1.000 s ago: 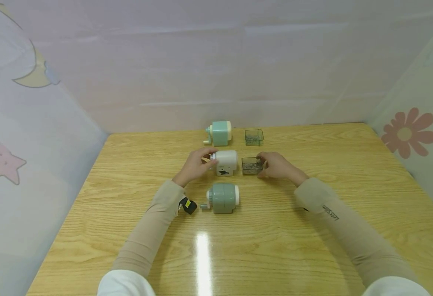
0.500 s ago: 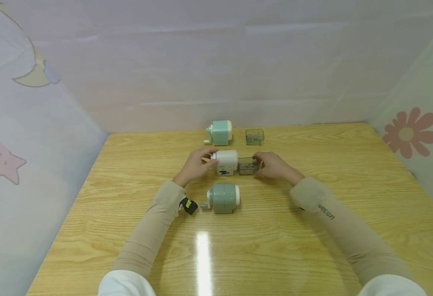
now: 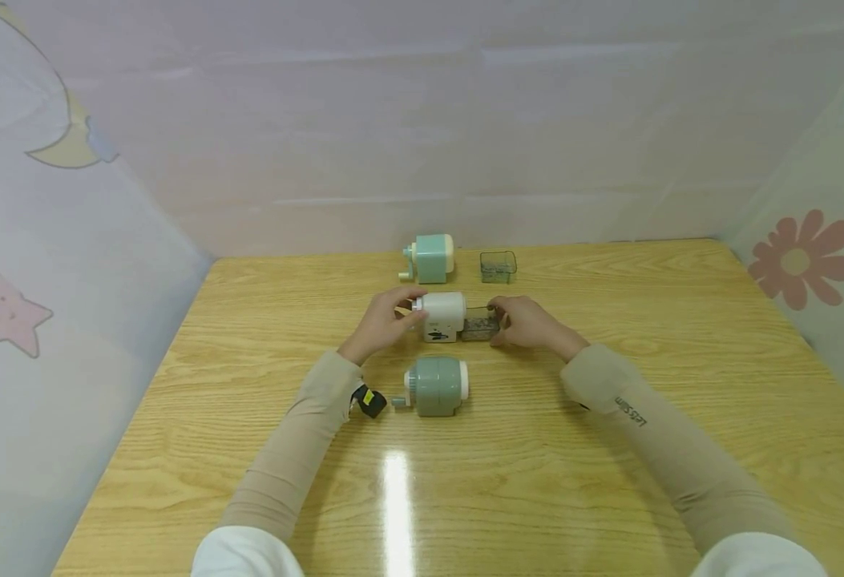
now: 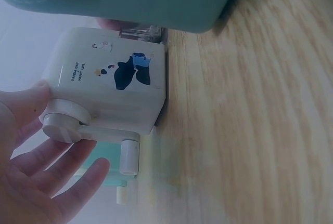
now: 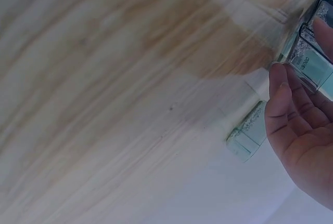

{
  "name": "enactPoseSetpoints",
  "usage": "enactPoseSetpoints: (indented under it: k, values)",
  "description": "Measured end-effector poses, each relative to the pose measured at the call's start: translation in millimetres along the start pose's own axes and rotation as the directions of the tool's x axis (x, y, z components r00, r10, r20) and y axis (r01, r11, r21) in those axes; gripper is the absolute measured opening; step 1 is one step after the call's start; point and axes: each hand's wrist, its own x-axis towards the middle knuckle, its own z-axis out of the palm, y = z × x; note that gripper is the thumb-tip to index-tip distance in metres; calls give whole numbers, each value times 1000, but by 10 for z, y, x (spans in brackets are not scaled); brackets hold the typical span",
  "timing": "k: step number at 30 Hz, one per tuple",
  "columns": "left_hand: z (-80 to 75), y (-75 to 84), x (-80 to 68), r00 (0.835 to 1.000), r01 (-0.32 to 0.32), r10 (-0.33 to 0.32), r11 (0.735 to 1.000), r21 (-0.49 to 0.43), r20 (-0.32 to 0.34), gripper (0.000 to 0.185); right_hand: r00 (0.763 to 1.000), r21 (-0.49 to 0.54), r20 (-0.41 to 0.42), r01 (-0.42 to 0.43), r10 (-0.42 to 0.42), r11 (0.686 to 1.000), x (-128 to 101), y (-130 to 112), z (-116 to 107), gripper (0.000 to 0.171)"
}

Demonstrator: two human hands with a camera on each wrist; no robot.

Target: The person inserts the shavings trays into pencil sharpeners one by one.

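Note:
A white hand-crank pencil sharpener point(image 3: 443, 314) with a panda print stands upright in the middle of the row. My left hand point(image 3: 381, 327) steadies it at the crank end, the thumb on its edge and the fingers around the far side of the crank hub in the left wrist view. From the right, my right hand point(image 3: 531, 322) pinches a clear smoky shavings drawer point(image 3: 479, 325) between thumb and fingers. The drawer's left end meets the sharpener's open side and appears partly inside. Shavings show through its walls point(image 5: 301, 52) in the right wrist view.
Behind stand a teal-and-cream pencil sharpener point(image 3: 432, 259) and a second clear drawer point(image 3: 498, 269) to its right. A darker green sharpener point(image 3: 438, 386) sits in front, close to the white one. A black strapped device point(image 3: 371, 401) is at the left wrist.
My right hand has moved left with the drawer, from a gap beside the white sharpener to its side. My left hand and the sharpener have stayed in place.

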Motion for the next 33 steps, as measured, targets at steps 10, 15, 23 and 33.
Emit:
enactPoseSetpoints:
  k: [10, 15, 23, 33]
  values:
    - [1, -18, 2, 1000, -14, 14, 1000, -4, -5, 37, 1000, 10, 3, -3, 3, 1000, 22, -41, 2, 59]
    - [-3, -18, -2, 1000, -7, 7, 1000, -7, -5, 37, 1000, 4, 3, 2, -2, 1000, 32, -65, 2, 58]
    - [-7, -6, -5, 1000, -3, 3, 1000, -9, -5, 37, 1000, 0, 17, 11, -11, 1000, 57, -77, 13, 58]
    - [0, -1, -5, 1000, -4, 4, 1000, -14, -1, 36, 1000, 5, 21, 17, -17, 1000, 77, -105, 16, 58]
